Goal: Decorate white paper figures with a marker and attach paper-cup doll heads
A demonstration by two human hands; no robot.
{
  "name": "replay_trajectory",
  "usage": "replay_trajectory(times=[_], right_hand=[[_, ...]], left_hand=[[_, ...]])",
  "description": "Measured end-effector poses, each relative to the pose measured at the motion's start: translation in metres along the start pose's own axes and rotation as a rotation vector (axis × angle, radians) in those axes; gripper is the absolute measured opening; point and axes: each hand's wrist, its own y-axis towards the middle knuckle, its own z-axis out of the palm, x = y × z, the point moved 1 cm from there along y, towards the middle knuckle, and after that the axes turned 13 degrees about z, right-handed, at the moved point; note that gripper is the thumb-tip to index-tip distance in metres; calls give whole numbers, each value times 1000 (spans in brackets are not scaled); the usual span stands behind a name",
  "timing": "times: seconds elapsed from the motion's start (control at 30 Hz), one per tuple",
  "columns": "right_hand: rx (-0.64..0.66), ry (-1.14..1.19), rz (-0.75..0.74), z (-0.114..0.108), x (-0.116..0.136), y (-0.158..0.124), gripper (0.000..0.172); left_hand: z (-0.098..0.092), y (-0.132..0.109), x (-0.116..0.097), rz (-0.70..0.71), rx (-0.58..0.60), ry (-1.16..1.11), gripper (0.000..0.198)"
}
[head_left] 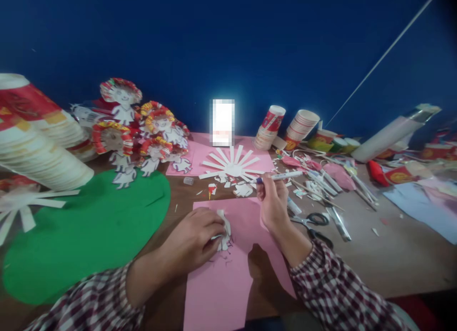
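Note:
My left hand [194, 238] is closed on a small white paper cutout [224, 233], which lies over a pink paper sheet [221, 293]. Dark pen marks show on the pink around the cutout's lower edge; part of it is hidden under my fingers. Raised above the sheet's right edge, my right hand [274, 200] grips a white marker [285, 175] with a dark end, its shaft pointing to the right. Below the marker, just right of that hand, lie scissors [310, 220] with dark handles.
A green paper shape [89, 236] spreads at left beside stacked paper cups [39, 155] and decorated paper figures [124, 110]. A white paper cup cut into strips [233, 169] lies behind white scraps [244, 190]. More cup stacks [302, 126] and a roll [389, 136] stand at right.

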Motion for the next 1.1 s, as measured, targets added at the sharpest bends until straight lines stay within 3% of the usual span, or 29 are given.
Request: replay_trajectory(times=[0.23, 0.63, 0.8, 0.97, 1.1], right_hand=[[-132, 131, -9, -4, 12, 3, 34], [-102, 62, 2, -3, 10, 0, 35], [-11, -42, -23, 3, 8, -4, 30], [224, -175, 23, 7, 11, -28, 16], [370, -439, 2, 2, 13, -47, 8]], left_hand=[[2, -3, 2, -21, 6, 8, 17], [0, 1, -1, -28, 6, 39, 16], [-1, 2, 0, -37, 24, 45, 14], [0, 1, 0, -22, 19, 52, 10], [0, 1, 0, -36, -1, 57, 13]])
